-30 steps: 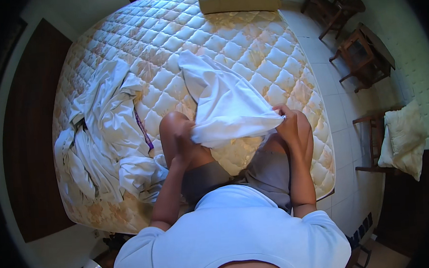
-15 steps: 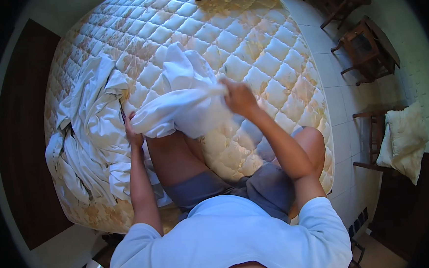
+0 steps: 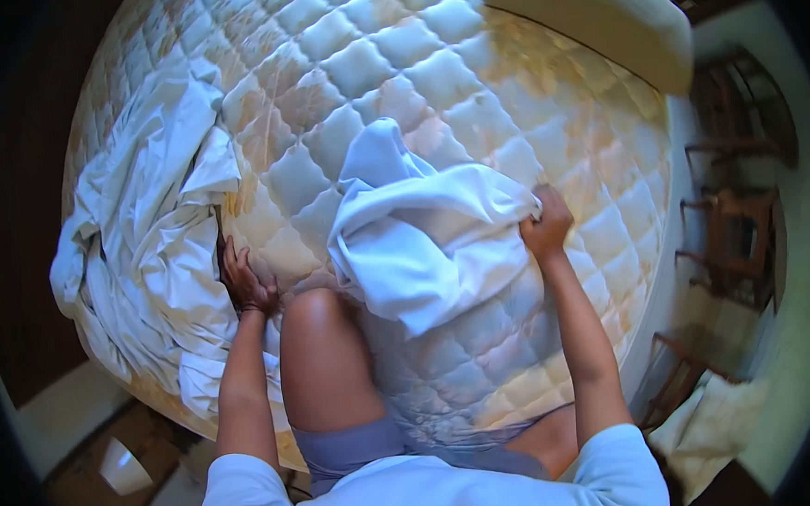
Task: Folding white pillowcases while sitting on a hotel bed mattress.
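A loose white cloth (image 3: 423, 238) lies bunched and folded on the quilted mattress (image 3: 347, 62) in front of me. My right hand (image 3: 547, 224) is closed on its right-hand corner, the fingers curled round the fabric. My left hand (image 3: 247, 279) rests on the mattress just beyond my bent knee, fingers stretched out and holding nothing. It sits right beside a large crumpled heap of white fabric (image 3: 158, 240), and its fingertips come close to the heap's edge. The cloth and my left hand are apart.
At the far right of the bed stands a cream padded board (image 3: 595, 19). Wooden furniture (image 3: 738, 233) lines the right wall, with a pale cushion (image 3: 713, 429) nearer me. A white conical object (image 3: 124, 467) is below the bed's left side.
My right hand has moved right, drawing the white cloth away from my left hand and knee. The left hand now lies on the mattress with fingers extended. The whole view has turned.
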Action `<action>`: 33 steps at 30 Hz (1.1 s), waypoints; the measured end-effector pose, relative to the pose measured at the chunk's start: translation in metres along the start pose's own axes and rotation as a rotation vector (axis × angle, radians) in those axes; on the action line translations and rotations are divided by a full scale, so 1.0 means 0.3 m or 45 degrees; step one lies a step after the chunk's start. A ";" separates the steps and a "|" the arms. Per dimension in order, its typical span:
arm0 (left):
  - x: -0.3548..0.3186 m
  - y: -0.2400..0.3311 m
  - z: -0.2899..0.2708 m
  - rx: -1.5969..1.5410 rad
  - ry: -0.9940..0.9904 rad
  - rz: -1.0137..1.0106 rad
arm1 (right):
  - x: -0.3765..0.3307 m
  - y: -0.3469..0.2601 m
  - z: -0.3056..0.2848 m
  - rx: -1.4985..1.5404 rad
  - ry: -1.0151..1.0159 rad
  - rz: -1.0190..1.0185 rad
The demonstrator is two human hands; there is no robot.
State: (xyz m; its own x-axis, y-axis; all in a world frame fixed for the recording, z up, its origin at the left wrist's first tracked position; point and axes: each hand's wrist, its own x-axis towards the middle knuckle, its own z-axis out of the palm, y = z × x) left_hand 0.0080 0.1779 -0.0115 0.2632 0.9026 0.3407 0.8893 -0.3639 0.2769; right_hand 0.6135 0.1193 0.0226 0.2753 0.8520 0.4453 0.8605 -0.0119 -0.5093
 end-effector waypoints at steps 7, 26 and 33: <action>-0.036 -0.062 0.024 0.052 -0.072 0.001 | -0.007 0.029 -0.045 -0.214 -0.200 -0.027; -0.029 -0.071 -0.033 -0.095 -0.174 -0.034 | -0.045 0.138 0.097 -0.101 -0.321 0.142; -0.024 0.042 -0.084 -0.059 0.004 -0.007 | -0.042 0.109 0.001 -0.045 -0.027 -0.094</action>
State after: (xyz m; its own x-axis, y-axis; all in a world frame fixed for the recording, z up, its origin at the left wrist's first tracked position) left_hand 0.0078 0.1609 0.0122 0.2570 0.9039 0.3420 0.8724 -0.3692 0.3202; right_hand 0.6379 0.1084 0.0000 0.2016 0.8623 0.4646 0.8927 0.0334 -0.4493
